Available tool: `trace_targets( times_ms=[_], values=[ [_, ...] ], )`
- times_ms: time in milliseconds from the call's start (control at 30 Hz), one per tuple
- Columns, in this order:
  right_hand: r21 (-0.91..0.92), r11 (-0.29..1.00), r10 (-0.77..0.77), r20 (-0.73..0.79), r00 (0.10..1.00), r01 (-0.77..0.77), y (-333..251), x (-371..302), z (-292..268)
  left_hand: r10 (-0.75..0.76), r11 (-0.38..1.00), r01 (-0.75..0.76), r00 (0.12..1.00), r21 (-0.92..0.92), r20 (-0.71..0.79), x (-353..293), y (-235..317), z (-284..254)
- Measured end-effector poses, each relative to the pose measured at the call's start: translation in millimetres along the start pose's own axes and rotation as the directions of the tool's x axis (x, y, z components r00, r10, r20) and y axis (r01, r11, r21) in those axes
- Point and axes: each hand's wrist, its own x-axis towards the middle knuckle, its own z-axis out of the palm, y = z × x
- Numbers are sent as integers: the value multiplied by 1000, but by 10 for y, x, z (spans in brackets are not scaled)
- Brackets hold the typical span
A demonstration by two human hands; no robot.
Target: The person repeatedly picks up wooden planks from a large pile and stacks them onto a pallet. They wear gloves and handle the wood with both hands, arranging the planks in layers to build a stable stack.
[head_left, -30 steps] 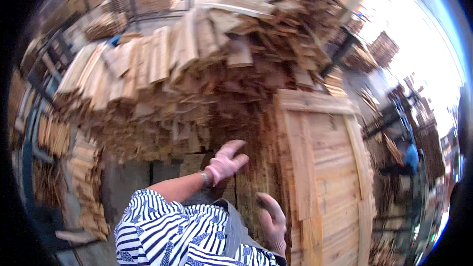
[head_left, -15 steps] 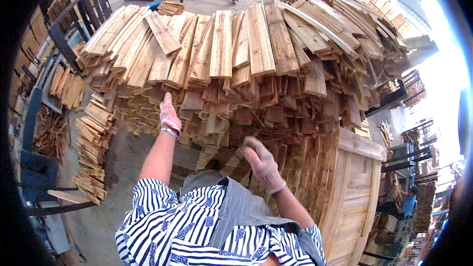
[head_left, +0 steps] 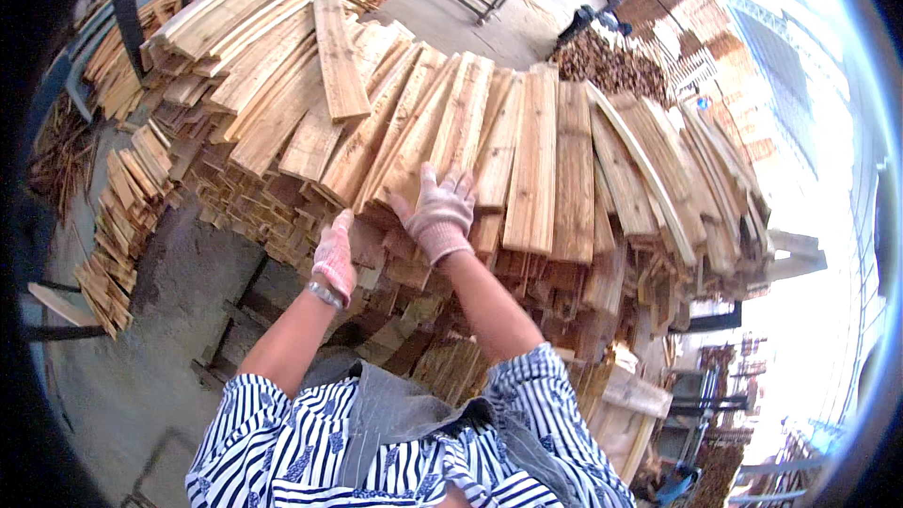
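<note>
We see the right hand (head_left: 440, 218), in a pale pinkish knitted glove, laid palm-down with its fingers open and fanned across the near end of a light-brown, flat, rough-sawn wooden board (head_left: 466, 99), which runs away beyond the fingertips; the thumb stands apart on the left, and we cannot tell whether it reaches under an edge. Such a spread probably steadies the board by pressing over a wide area. Just beside and to the left of those fingers, the left hand (head_left: 336, 259), in a matching glove, is edge-on with fingers straight and unclasped, close to the board ends; whether they touch we cannot say. A silvery band (head_left: 324, 294) circles the wrist below them. Around and ahead of both sets of fingers spreads a broad, layered stack of tan wooden boards (head_left: 534, 169), mostly with their near ends toward us, presumably so that each end is easy to reach. Ahead and left of the fingers, a narrow knotty wooden plank (head_left: 339, 56) lies askew over its neighbours, as if set down loosely. Well left of the left fingers sits a smaller pile of short wooden pieces (head_left: 118, 226). We can read no brand, label or lettering on boards or gloves.
</note>
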Motion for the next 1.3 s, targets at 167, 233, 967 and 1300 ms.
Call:
trace_targets(
  times_ms=[167,233,967,1300],
  values=[
    [452,888,-38,-110,993,84,566,224,69,177,948,-211,972,240,154,-576,134,457],
    [848,484,-173,-147,974,214,907,268,-59,258,923,-323,923,212,284,-484,186,542],
    [945,323,-206,22,978,47,760,-1364,-45,-85,813,-191,895,549,437,-593,-245,99],
    [985,73,-107,166,980,-159,802,-1237,905,-491,837,341,814,428,310,-247,-34,30]
  ],
)
